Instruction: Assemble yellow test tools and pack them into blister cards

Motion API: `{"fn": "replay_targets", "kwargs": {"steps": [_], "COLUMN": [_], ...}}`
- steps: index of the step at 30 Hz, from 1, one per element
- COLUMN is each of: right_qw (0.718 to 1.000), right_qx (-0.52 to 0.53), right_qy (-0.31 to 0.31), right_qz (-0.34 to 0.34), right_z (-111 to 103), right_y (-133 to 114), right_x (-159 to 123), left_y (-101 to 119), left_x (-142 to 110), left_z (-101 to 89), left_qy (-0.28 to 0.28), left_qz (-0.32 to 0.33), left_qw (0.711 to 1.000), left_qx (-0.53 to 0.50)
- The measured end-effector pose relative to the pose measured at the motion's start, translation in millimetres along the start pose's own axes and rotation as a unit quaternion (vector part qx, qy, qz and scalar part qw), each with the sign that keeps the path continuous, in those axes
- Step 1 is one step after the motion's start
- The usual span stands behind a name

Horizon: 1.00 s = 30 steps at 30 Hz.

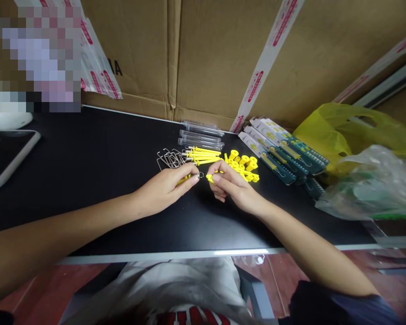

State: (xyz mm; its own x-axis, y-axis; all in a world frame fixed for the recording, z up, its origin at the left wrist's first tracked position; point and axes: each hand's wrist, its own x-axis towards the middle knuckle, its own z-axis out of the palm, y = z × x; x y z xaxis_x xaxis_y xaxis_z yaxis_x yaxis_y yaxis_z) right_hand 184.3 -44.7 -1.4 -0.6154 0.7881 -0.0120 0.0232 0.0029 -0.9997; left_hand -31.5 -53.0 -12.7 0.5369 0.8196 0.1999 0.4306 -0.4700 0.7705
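My left hand (165,187) pinches a yellow rod with a metal spring end (196,175), and a small wire loop sticks out past the fingertips. Close by, my right hand (235,185) is closed on a small yellow plastic piece (209,178). A narrow gap separates the loop from that piece. Behind my left hand lie bent metal wire hooks (171,158) and several yellow rods with metal ends (206,156). A pile of yellow plastic pieces (244,162) sits just behind my right hand.
Clear plastic tubes (201,141) lie at the back of the black table (98,180). Printed boxes showing spring scales (284,146) are stacked right, beside yellow (321,131) and clear plastic bags (375,185). A white-edged device (10,153) lies left; large cardboard (209,58) stands behind.
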Motion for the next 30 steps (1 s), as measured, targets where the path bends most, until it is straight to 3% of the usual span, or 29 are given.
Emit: {"fn": "replay_targets", "kwargs": {"steps": [10, 19, 30], "right_qw": [0.998, 0.989, 0.991], "right_qx": [0.04, 0.075, 0.095], "right_qy": [-0.022, -0.046, -0.018], "right_qz": [0.05, 0.117, 0.087], "right_z": [2.0, 2.8, 4.6], "right_y": [0.8, 5.2, -1.5], "right_x": [-0.3, 1.0, 1.3], "left_y": [-0.8, -1.2, -0.8], "left_x": [2.5, -1.8, 0.4], "left_z": [0.8, 0.1, 0.7], "left_qy": [-0.001, -0.008, -0.006], "left_qz": [0.011, 0.055, 0.021], "left_qw": [0.999, 0.984, 0.981], "left_qx": [0.047, 0.172, 0.193]}}
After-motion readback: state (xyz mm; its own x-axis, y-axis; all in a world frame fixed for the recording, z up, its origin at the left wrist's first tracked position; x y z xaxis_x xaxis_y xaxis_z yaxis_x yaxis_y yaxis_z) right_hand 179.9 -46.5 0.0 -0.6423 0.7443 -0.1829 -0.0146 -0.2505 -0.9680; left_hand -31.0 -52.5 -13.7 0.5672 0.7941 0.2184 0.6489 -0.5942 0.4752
